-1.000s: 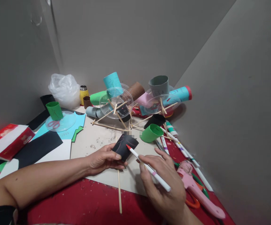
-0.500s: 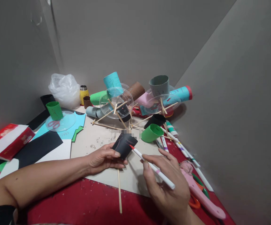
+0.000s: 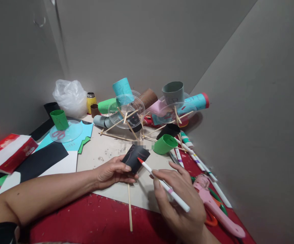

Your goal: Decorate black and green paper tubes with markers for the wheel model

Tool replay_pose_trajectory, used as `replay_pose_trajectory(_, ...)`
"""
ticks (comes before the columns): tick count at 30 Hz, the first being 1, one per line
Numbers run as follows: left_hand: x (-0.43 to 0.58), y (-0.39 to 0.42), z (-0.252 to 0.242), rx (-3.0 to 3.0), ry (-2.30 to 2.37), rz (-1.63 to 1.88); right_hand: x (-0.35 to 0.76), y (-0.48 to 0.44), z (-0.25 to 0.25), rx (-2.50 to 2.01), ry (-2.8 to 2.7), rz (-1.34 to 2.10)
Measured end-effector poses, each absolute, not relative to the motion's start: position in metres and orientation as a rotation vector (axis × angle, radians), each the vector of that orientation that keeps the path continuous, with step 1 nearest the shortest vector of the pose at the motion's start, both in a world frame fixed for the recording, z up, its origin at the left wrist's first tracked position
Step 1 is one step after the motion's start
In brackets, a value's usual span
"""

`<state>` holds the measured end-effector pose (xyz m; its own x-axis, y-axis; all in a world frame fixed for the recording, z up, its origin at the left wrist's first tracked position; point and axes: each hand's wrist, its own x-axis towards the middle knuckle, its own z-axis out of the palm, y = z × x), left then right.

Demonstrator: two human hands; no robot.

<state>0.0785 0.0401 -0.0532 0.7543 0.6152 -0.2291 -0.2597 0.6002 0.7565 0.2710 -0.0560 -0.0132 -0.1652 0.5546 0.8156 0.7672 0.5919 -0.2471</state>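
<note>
My left hand [image 3: 118,169] grips a black paper tube [image 3: 136,157] by its lower left side, thumb in front and fingers beneath. Faint reddish lines show on the tube's face. In my right hand [image 3: 179,195] a white felt-tip pen [image 3: 166,186] is pinched between thumb and fingers, its red tip at the tube's surface. Thin wooden sticks [image 3: 130,210] lie on the board below the tube. Just beyond, to the right, is a green paper tube [image 3: 165,144] on its side.
A stick-and-disc frame carrying coloured tubes, among them a blue tube [image 3: 123,90], stands behind. At left lie a red tissue pack [image 3: 9,154] and black paper [image 3: 44,161]. Pens and a pink-handled tool [image 3: 220,213] line the right edge, beside the grey wall [image 3: 269,118].
The pen tip has shifted slightly left and down across the black tube, my right hand moving with it. My left hand and the tube have hardly moved.
</note>
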Motion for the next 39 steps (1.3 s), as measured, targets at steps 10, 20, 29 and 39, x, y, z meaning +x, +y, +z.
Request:
replay_pose_trajectory(10, 0.0798, 0.0391, -0.0529, 0.789, 0.52, 0.534, 0.2691, -0.0582, -0.0116, -1.034, -1.885, -0.247)
replay_pose_trajectory(20, 0.0797, 0.0388, -0.0516, 0.798, 0.515, 0.526, 0.2709, -0.0533, -0.0152, -1.085, -1.85, -0.304)
replay_pose_trajectory(29, 0.0793, 0.0411, -0.0519, 0.771, 0.542, 0.525, 0.2753, -0.055, -0.0144, -1.102, -1.823, -0.329)
replay_pose_trajectory(39, 0.08, 0.04, -0.05, 0.749, 0.557, 0.528, 0.2742, -0.0546, -0.0146, -1.07, -1.832, -0.316)
